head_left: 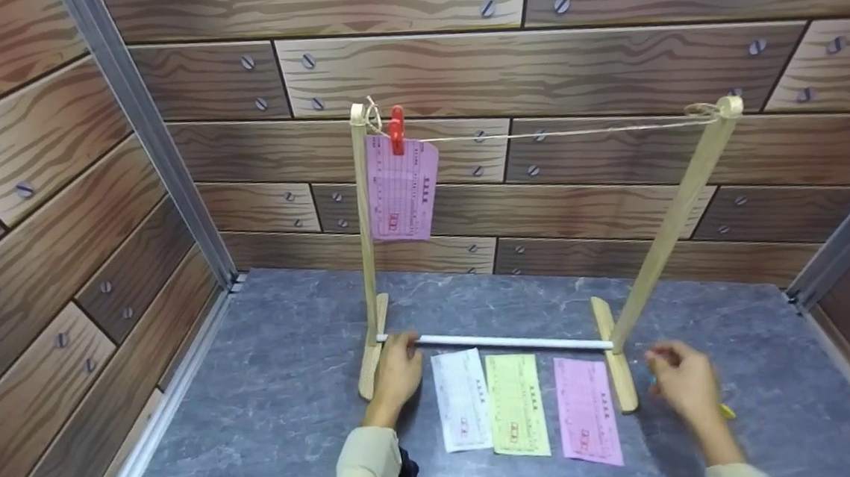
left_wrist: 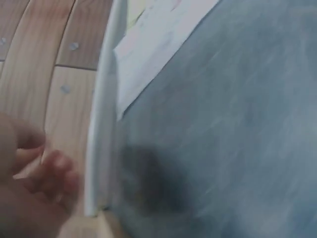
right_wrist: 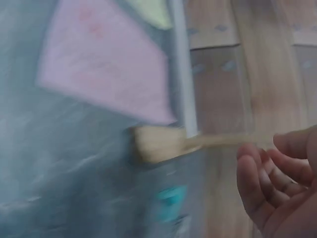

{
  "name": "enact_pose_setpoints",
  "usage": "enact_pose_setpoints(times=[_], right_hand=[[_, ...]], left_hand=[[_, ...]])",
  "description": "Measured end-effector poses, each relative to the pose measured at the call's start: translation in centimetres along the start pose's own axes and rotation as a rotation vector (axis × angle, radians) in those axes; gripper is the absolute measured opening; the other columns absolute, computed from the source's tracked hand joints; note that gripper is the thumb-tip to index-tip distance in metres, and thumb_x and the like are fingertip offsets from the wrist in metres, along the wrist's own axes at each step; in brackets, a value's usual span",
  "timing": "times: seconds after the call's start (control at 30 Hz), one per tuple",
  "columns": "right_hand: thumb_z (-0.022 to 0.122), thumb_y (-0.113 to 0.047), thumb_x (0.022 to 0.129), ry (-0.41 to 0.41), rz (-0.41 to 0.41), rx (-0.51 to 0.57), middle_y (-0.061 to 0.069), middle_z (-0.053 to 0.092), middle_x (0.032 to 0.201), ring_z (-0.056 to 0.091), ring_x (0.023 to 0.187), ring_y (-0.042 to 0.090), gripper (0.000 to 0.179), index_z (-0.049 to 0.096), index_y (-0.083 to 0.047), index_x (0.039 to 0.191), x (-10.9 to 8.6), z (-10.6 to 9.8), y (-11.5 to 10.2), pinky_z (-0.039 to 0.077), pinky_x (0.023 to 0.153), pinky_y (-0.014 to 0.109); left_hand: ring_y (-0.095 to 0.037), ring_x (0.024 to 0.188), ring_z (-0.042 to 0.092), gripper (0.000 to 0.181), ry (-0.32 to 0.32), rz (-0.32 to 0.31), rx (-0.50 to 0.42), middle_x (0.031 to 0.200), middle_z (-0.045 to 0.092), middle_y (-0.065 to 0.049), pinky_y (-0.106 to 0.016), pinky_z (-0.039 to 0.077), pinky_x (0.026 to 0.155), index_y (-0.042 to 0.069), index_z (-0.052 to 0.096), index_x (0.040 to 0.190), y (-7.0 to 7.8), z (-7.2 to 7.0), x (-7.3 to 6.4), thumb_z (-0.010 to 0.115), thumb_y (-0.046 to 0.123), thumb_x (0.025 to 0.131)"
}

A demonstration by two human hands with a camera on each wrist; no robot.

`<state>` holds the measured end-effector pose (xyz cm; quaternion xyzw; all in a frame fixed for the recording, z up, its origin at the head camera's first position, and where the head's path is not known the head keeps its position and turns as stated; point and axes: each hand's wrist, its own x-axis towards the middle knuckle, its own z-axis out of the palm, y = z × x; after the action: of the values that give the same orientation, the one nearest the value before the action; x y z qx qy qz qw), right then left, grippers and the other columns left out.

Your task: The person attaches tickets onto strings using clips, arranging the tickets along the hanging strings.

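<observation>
A wooden stand holds a string (head_left: pixel 537 134) between its left post (head_left: pixel 365 228) and right post (head_left: pixel 679 228). From the string hangs a pink slip (head_left: pixel 403 191), held by a red clothespin (head_left: pixel 396 130). A white rod (head_left: pixel 514 341) joins the two feet. My left hand (head_left: pixel 398 371) hovers by the rod's left end, its fingers loosely bent and holding nothing. Beside the right foot is my right hand (head_left: pixel 682 379), fingers relaxed and nothing between them in the right wrist view. A teal clip (right_wrist: pixel 171 202) lies on the table below it, blurred.
In front of the rod lie a white slip (head_left: pixel 462 400), a yellow slip (head_left: pixel 517 405) and a pink slip (head_left: pixel 588 412). Partly behind the right wrist is a small yellow piece (head_left: pixel 727 411). Wood-patterned walls (head_left: pixel 413 67) enclose the grey tabletop (head_left: pixel 243 416).
</observation>
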<state>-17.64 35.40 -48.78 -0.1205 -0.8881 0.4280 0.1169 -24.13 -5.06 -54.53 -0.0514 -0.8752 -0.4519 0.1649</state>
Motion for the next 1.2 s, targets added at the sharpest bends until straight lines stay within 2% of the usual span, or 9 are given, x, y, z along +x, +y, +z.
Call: enact_pose_setpoints(times=[0.17,0.33,0.47,0.63,0.7,0.87,0.97,1.1,1.2], right_hand=[[0.06,-0.015,0.099,-0.073,0.178,-0.096,0.012,0.061,0.074,0.064,0.052,0.021,0.05,0.045,0.013,0.137,0.1,1.1,3.9,0.051,0.046,0.032],[0.063,-0.018,0.098,-0.138,0.308,-0.114,0.024,0.061,0.088,0.063,0.052,0.019,0.066,0.03,0.014,0.146,0.6,1.5,5.7,0.053,0.048,0.032],[0.065,-0.02,0.098,-0.138,0.317,-0.158,0.027,0.06,0.095,0.062,0.056,0.022,0.066,0.033,0.015,0.144,0.8,1.9,6.2,0.053,0.05,0.034],[0.069,-0.028,0.095,-0.109,0.265,-0.276,0.033,0.059,0.111,0.063,0.087,0.04,0.062,0.044,0.015,0.132,0.8,2.5,6.5,0.05,0.073,0.05],[0.069,-0.031,0.095,-0.089,0.267,-0.306,0.032,0.059,0.111,0.059,0.093,0.042,0.059,0.046,0.013,0.126,0.8,2.7,6.5,0.045,0.076,0.053],[0.064,-0.03,0.097,-0.051,0.283,-0.307,0.025,0.059,0.098,0.056,0.083,0.037,0.049,0.047,0.008,0.121,0.7,3.1,6.7,0.042,0.073,0.052],[0.061,-0.03,0.097,-0.034,0.274,-0.298,0.029,0.059,0.105,0.057,0.088,0.04,0.05,0.047,0.01,0.125,0.5,3.0,6.9,0.042,0.076,0.055],[0.059,-0.031,0.097,-0.023,0.272,-0.254,0.034,0.055,0.122,0.056,0.103,0.047,0.054,0.046,0.01,0.129,0.2,2.9,7.1,0.041,0.085,0.059],[0.06,-0.032,0.097,-0.01,0.27,-0.22,0.034,0.056,0.122,0.056,0.104,0.048,0.055,0.047,0.01,0.13,-0.1,2.7,7.4,0.042,0.084,0.058]], left_hand=[[-0.041,0.103,0.06,0.036,-0.145,-0.043,0.112,0.109,0.059,-0.021,-0.052,0.048,0.091,-0.007,0.069,0.117,-0.6,1.1,-0.8,0.072,0.002,0.083],[-0.037,0.104,0.055,0.048,-0.188,-0.078,0.193,0.113,0.054,-0.017,-0.052,0.046,0.089,0.0,0.07,0.123,-0.4,1.9,-1.3,0.082,0.011,0.078],[-0.034,0.101,0.052,0.039,-0.177,-0.071,0.203,0.109,0.051,-0.012,-0.052,0.045,0.085,0.005,0.073,0.112,-0.4,2.1,-1.6,0.084,0.012,0.074],[-0.032,0.099,0.049,0.017,-0.143,-0.067,0.165,0.106,0.05,-0.008,-0.053,0.042,0.084,0.009,0.068,0.082,-1.0,2.1,-2.0,0.08,0.009,0.071],[-0.033,0.1,0.049,0.017,-0.133,-0.057,0.143,0.106,0.051,-0.009,-0.054,0.041,0.085,0.01,0.063,0.074,-1.2,2.0,-2.1,0.079,0.007,0.07],[-0.034,0.105,0.049,0.016,-0.12,-0.065,0.038,0.112,0.053,-0.012,-0.053,0.04,0.088,0.01,0.061,0.072,-1.7,1.9,-2.2,0.076,0.005,0.073],[-0.029,0.097,0.052,0.013,-0.107,-0.094,-0.094,0.105,0.054,-0.01,-0.046,0.043,0.085,0.007,0.062,0.077,-2.0,2.0,-2.3,0.074,0.003,0.077],[-0.02,0.082,0.052,0.009,-0.078,-0.123,-0.284,0.089,0.055,-0.006,-0.033,0.043,0.075,0.004,0.064,0.084,-2.4,2.0,-2.5,0.071,-0.001,0.082],[-0.017,0.079,0.052,0.008,-0.061,-0.138,-0.385,0.083,0.058,-0.006,-0.029,0.043,0.071,0.002,0.064,0.088,-2.5,2.1,-2.6,0.069,-0.003,0.084]])
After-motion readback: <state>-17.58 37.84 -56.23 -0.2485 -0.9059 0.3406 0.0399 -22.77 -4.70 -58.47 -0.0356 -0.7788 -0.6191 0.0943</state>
